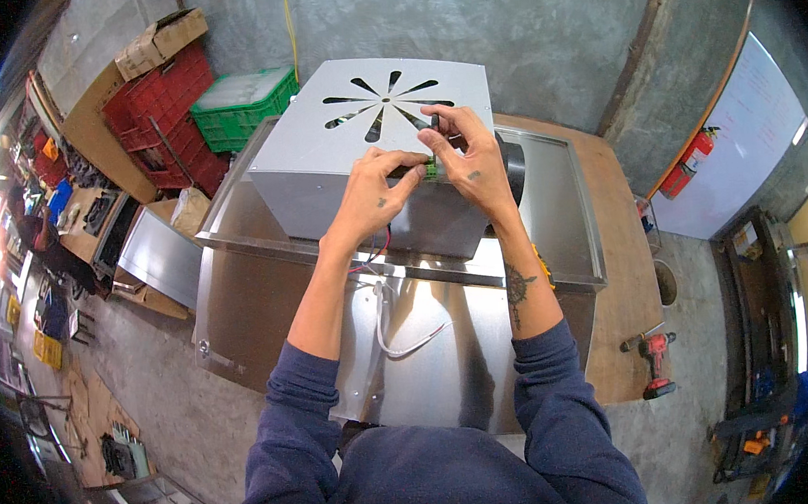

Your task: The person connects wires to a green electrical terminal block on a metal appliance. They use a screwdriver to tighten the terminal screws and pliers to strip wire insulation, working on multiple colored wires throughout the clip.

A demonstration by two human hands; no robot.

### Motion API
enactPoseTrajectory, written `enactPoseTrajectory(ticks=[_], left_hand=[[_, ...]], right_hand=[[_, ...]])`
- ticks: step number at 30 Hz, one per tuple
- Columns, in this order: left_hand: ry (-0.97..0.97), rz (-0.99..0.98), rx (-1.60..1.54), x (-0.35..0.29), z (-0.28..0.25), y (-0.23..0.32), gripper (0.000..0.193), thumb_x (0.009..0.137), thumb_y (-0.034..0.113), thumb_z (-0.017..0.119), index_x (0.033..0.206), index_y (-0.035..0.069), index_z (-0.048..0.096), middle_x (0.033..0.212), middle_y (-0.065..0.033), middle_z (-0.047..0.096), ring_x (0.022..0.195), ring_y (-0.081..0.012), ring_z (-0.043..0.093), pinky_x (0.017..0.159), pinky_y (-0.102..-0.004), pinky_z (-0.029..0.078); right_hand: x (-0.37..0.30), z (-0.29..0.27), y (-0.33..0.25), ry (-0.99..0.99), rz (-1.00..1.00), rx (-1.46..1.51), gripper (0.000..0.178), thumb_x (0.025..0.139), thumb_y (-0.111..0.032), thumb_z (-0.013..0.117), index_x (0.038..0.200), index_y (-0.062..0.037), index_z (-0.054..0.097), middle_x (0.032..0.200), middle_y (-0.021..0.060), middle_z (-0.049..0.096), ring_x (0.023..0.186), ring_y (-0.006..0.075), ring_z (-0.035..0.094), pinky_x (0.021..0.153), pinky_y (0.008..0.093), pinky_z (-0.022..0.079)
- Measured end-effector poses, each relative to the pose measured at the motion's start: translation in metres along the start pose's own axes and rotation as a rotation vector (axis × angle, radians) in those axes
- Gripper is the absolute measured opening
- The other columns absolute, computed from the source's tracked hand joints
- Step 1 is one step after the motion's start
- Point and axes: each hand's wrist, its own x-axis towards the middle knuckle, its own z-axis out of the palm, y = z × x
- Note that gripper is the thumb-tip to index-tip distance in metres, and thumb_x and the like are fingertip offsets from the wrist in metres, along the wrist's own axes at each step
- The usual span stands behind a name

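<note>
A grey sheet-metal box (298,147), its top cut with a ring of petal-shaped slots, stands on a stainless-steel unit (550,195). At the box's near top edge, my left hand (367,198) is pinched closed at a small green connector (430,169). My right hand (473,163) is just to its right, thumb and fingers closed on a small black-handled tool (434,122); its tip is hidden. Red and dark wires (385,241) hang below my left hand. A white cable (400,352) with a bared end lies on the shiny metal in front.
A red cordless drill (656,363) lies on the wooden board (626,283) at right. A black round part (514,165) projects from the box's right side. Green (244,109) and red crates (165,119) are stacked at far left. A fire extinguisher (699,149) is beside the whiteboard (742,135).
</note>
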Motion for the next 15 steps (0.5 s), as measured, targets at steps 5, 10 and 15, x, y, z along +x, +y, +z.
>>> enactPoseTrajectory(ticks=[5, 10, 15], left_hand=[[-0.018, -0.027, -0.037, 0.000, -0.001, 0.001, 0.027, 0.104, 0.030, 0.074, 0.123, 0.014, 0.084, 0.104, -0.0067, 0.077, 0.101, -0.0249, 0.059, 0.096, -0.0383, 0.048], [-0.022, -0.004, 0.023, 0.001, -0.002, 0.006, 0.027, 0.102, 0.025, 0.076, 0.122, 0.009, 0.083, 0.114, -0.0074, 0.081, 0.100, -0.0244, 0.062, 0.095, -0.0388, 0.051], [-0.019, 0.016, 0.033, 0.002, -0.003, 0.007, 0.027, 0.101, 0.023, 0.078, 0.122, 0.006, 0.082, 0.118, -0.0081, 0.083, 0.100, -0.0249, 0.064, 0.095, -0.0395, 0.053]], right_hand=[[-0.002, 0.003, 0.000, 0.053, 0.117, 0.323, 0.032, 0.111, -0.014, 0.067, 0.142, -0.0069, 0.068, 0.109, 0.0050, 0.070, 0.097, 0.0131, 0.067, 0.090, 0.0290, 0.055], [-0.001, 0.000, 0.008, 0.070, 0.023, -0.038, 0.032, 0.111, -0.014, 0.066, 0.142, -0.0050, 0.068, 0.110, 0.0064, 0.072, 0.098, 0.0126, 0.067, 0.090, 0.0300, 0.056], [0.000, 0.000, 0.007, 0.051, 0.072, 0.163, 0.036, 0.109, -0.017, 0.072, 0.143, -0.0055, 0.068, 0.106, 0.0033, 0.067, 0.093, 0.0121, 0.064, 0.086, 0.0305, 0.055]])
